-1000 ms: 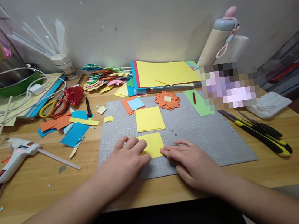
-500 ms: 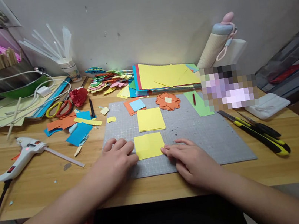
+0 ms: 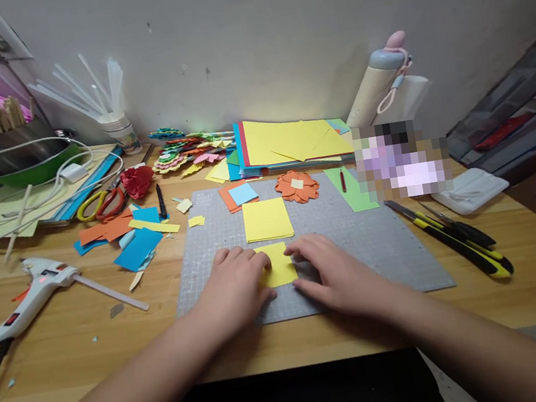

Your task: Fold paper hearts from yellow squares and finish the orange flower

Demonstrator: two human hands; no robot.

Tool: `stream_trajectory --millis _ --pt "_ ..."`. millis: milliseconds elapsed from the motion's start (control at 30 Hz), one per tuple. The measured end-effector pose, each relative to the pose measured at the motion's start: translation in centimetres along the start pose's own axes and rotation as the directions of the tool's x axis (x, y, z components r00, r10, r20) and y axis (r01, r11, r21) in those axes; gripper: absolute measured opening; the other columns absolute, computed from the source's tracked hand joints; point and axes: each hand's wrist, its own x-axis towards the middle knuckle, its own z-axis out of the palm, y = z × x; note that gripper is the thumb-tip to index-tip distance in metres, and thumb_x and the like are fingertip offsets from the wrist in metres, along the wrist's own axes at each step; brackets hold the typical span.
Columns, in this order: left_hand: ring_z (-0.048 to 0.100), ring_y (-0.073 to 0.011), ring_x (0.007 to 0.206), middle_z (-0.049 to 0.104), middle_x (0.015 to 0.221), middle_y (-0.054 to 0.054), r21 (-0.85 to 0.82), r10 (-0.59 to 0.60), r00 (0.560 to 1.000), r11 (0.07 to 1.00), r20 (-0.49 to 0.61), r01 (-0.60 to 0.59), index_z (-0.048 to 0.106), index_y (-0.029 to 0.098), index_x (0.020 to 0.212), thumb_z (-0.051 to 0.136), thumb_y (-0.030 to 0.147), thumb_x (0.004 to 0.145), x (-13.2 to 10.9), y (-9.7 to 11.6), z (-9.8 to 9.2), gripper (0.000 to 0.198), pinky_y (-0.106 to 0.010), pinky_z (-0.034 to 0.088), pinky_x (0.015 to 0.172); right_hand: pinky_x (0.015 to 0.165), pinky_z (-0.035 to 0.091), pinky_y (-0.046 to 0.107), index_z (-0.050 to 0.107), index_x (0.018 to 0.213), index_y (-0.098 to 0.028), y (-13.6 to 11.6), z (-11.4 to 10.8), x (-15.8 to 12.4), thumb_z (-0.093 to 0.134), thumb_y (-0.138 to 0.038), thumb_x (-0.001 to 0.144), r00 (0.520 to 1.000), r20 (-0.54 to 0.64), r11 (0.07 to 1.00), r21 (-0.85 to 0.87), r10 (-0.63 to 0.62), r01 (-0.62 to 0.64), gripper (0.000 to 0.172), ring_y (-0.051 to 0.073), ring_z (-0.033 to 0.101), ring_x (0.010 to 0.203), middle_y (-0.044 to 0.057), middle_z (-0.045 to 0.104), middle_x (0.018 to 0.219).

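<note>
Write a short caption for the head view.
Left hand and right hand press a yellow paper on the grey cutting mat.

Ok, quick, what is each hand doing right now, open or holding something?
Left hand: open, pressing flat on the small yellow paper.
Right hand: open, flat, touching the same paper's right edge.

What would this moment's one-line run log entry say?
left hand: flat on yellow paper | right hand: flat on yellow paper | surface: grey cutting mat | nearby: second yellow sheet
</note>
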Motion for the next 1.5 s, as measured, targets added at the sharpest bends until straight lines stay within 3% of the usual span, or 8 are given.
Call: stream_trajectory --millis 233,433,600,733,833,967,1333,1500 --pt "0.055 -0.0261 0.09 0.064 0.09 -0.004 -0.046 0.062 0.998 0.997 0.018 -0.061 0.059 0.019 0.091 0.07 0.031 0.071 1.0 -0.3 -0.3 0.025 -0.04 0.035 0.081 0.08 0.039 0.038 0.052 0.1 -0.023 -0.3 1.1 1.3 0.054 -0.009 0.076 0.988 0.101 0.971 0.196 0.118 -0.136 0.028 0.019 0.051 0.081 0.001 0.058 0.082" --pt "0.055 -0.0211 0.085 0.064 0.088 -0.002 0.108 0.279 0.896 0.96 -0.346 -0.258 0.059 0.019 0.082 0.057 0.018 0.084 0.6 -0.1 -0.3 0.003 -0.037 0.033 0.078 0.054 0.03 0.025 0.049 0.09 -0.02 -0.8 -0.2 2.3 0.05 -0.014 0.075 0.906 0.211 0.583 0.706 0.368 -0.401 0.016 0.011 0.038 0.056 -0.005 0.042 0.064" --pt "0.056 -0.0174 0.074 0.065 0.074 0.001 -0.181 0.107 0.829 0.953 -0.549 -0.242 0.064 0.022 0.076 0.056 0.018 0.085 0.1 -0.8 -0.9 0.013 -0.034 0.034 0.07 0.061 0.035 0.027 0.053 0.09 -0.021 -0.6 -0.4 2.5 0.051 -0.028 0.084 0.895 -0.113 0.574 0.8 0.432 -0.176 0.01 0.013 0.043 0.066 -0.002 0.048 0.075" --pt "0.059 -0.0163 0.066 0.066 0.072 -0.001 -0.849 -0.366 0.912 0.527 -0.186 0.039 0.062 0.02 0.078 0.063 0.034 0.081 0.4 -1.4 -0.5 0.014 -0.03 0.043 0.061 0.071 0.041 0.032 0.05 0.101 -0.025 -0.1 0.7 1.8 0.047 -0.03 0.089 0.859 -0.374 0.749 0.662 0.35 -0.017 0.014 0.017 0.05 0.082 0.002 0.051 0.09" --pt "0.065 -0.0186 0.078 0.071 0.09 -0.005 -0.987 -0.4 0.916 0.129 0.037 0.096 0.061 0.019 0.093 0.068 0.033 0.075 0.8 -1.1 0.1 0.024 -0.032 0.05 0.067 0.082 0.039 0.04 0.045 0.113 -0.028 -0.9 1.3 0.9 0.057 -0.028 0.081 0.844 -0.537 0.965 0.233 0.021 0.124 0.034 0.024 0.049 0.098 0.006 0.05 0.106" --pt "0.066 -0.0215 0.088 0.071 0.096 -0.008 -0.994 -0.339 0.935 -0.012 0.109 0.111 0.06 0.017 0.1 0.068 0.027 0.072 1.0 -0.5 0.2 0.031 -0.037 0.051 0.08 0.086 0.032 0.043 0.05 0.111 -0.031 -2.2 1.7 0.3 0.062 -0.031 0.081 0.886 -0.344 0.932 -0.296 -0.31 0.211 0.032 0.025 0.053 0.098 0.004 0.06 0.105" --pt "0.059 -0.0189 0.073 0.064 0.076 -0.004 -0.977 -0.208 0.962 0.083 0.175 0.195 0.057 0.017 0.089 0.058 0.027 0.076 1.0 -0.6 -0.1 0.016 -0.033 0.047 0.065 0.086 0.028 0.04 0.058 0.108 -0.029 -1.4 1.0 -0.9 0.055 -0.01 0.086 0.872 -0.229 0.821 -0.499 -0.433 0.277 0.03 0.019 0.062 0.098 -0.004 0.071 0.105" --pt "0.053 -0.0206 0.093 0.06 0.102 -0.006 -0.709 -0.433 0.85 0.697 -0.3 0.105 0.053 0.021 0.1 0.057 0.019 0.078 0.8 -1.5 0.1 0.022 -0.039 0.043 0.081 0.085 0.035 0.038 0.061 0.103 -0.023 -0.5 0.7 -1.5 0.053 -0.007 0.085 0.909 -0.148 0.878 -0.356 -0.39 0.319 0.025 0.019 0.062 0.098 0.002 0.071 0.105"
